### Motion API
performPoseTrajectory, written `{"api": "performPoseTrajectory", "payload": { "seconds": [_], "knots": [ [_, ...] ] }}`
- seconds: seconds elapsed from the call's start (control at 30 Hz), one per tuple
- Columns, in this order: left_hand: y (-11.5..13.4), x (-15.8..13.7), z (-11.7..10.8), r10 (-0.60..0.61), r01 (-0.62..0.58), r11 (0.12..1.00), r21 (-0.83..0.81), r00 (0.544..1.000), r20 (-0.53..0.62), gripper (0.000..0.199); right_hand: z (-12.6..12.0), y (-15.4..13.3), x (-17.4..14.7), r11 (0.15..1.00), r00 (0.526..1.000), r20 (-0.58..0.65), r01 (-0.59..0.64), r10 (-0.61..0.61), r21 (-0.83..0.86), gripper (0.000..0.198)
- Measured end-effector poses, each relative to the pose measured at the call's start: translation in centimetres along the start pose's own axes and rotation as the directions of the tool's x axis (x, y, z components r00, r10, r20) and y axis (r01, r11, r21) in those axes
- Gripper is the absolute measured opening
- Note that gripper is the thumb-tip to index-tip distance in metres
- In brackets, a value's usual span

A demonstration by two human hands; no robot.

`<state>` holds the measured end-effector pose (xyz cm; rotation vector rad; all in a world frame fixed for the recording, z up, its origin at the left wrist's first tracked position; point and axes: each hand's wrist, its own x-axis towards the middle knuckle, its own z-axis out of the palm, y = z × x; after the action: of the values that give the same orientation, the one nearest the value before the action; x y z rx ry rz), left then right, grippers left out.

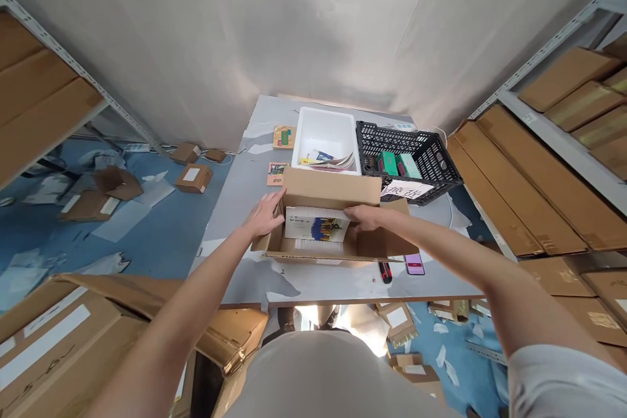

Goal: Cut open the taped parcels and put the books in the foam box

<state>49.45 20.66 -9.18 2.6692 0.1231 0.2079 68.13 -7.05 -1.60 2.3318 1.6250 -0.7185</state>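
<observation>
An open cardboard box (333,186) stands on the table in front of me with its flaps spread. Inside it a white book (316,224) with a blue and yellow cover picture leans against the far wall. My right hand (366,215) reaches into the box and grips the book's right end; its fingertips are partly hidden. At the box's left wall, my left hand (266,214) holds the edge, with the fingers over the rim and the thumb toward the inside.
Behind the box are a white bin (326,124) with booklets and a black crate (406,137) holding green-and-white boxes. Two small books (277,173) lie left. A red-black cutter (385,272) and a phone (414,264) lie near the front edge. Shelves with cartons (519,196) flank the table.
</observation>
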Motion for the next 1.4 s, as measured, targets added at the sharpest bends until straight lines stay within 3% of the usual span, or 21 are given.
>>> {"api": "performPoseTrajectory", "payload": {
  "seconds": [0.1,0.2,0.43,0.53,0.63,0.73,0.83,0.9,0.97,1.07,1.13,1.23,1.3,1.4],
  "knots": [
    [0.2,-0.2,-0.1,0.020,-0.020,1.000,-0.016,1.000,0.007,0.080,2.7,0.0,1.6,0.999,0.996,0.081,0.027,-0.024,-0.036,0.091],
    [0.4,-0.2,-0.3,0.020,-0.020,1.000,-0.024,1.000,0.002,0.080,4.2,-0.4,2.8,0.995,0.997,0.067,-0.018,0.025,-0.098,0.094],
    [0.6,-0.1,-0.2,-0.015,0.015,1.000,-0.015,1.000,0.000,0.078,4.5,-2.3,4.5,0.986,0.998,0.040,-0.050,0.057,-0.160,0.039],
    [0.7,-0.1,-0.2,-0.051,0.051,0.999,0.015,0.999,0.006,0.073,3.1,-2.8,4.0,0.987,0.997,0.015,-0.068,0.071,-0.147,0.033],
    [0.9,0.1,-0.5,-0.094,0.093,0.993,0.075,0.995,0.014,0.067,0.8,-2.4,1.5,0.987,0.996,-0.046,-0.085,0.080,-0.136,0.033],
    [1.2,0.3,-0.8,-0.123,0.119,0.984,0.131,0.992,0.024,0.064,-1.6,-0.9,-3.5,0.986,0.974,-0.185,-0.147,0.131,-0.074,0.037],
    [1.5,0.7,-1.3,-0.132,0.127,0.981,0.145,0.991,0.027,0.061,-3.2,0.5,-9.9,0.950,0.856,-0.438,-0.167,0.273,0.264,0.045],
    [1.5,1.2,-1.9,-0.168,0.164,0.976,0.140,0.986,0.019,0.058,-3.3,0.7,-13.8,0.817,0.744,-0.529,-0.039,0.408,0.575,0.050],
    [1.6,1.5,-3.1,-0.231,0.228,0.965,0.125,0.973,0.007,0.058,-2.6,0.0,-16.4,0.594,0.646,-0.534,0.152,0.545,0.790,0.054],
    [3.1,1.4,-5.7,-0.307,0.308,0.949,0.072,0.951,-0.032,0.066,-0.8,-2.2,-17.9,0.273,0.518,-0.463,0.402,0.720,0.874,0.052],
    [5.8,0.4,-7.5,-0.319,0.315,0.948,-0.053,0.940,-0.122,0.075,0.4,-3.7,-17.9,0.131,0.474,-0.401,0.505,0.784,0.853,0.045],
    [11.9,-1.9,-8.9,-0.274,0.145,0.886,-0.440,0.930,-0.246,0.079,1.6,-5.7,-17.3,0.014,0.506,-0.365,0.570,0.782,0.821,0.043],
    [15.9,-3.2,-8.7,-0.161,0.005,0.783,-0.622,0.967,-0.196,0.089,2.1,-6.8,-16.7,-0.031,0.561,-0.378,0.587,0.736,0.809,0.045],
    [19.6,-4.0,-7.6,-0.074,-0.038,0.640,-0.768,0.991,-0.111,0.096,2.3,-8.7,-15.5,-0.108,0.647,-0.399,0.598,0.650,0.794,0.044]
  ]
}}
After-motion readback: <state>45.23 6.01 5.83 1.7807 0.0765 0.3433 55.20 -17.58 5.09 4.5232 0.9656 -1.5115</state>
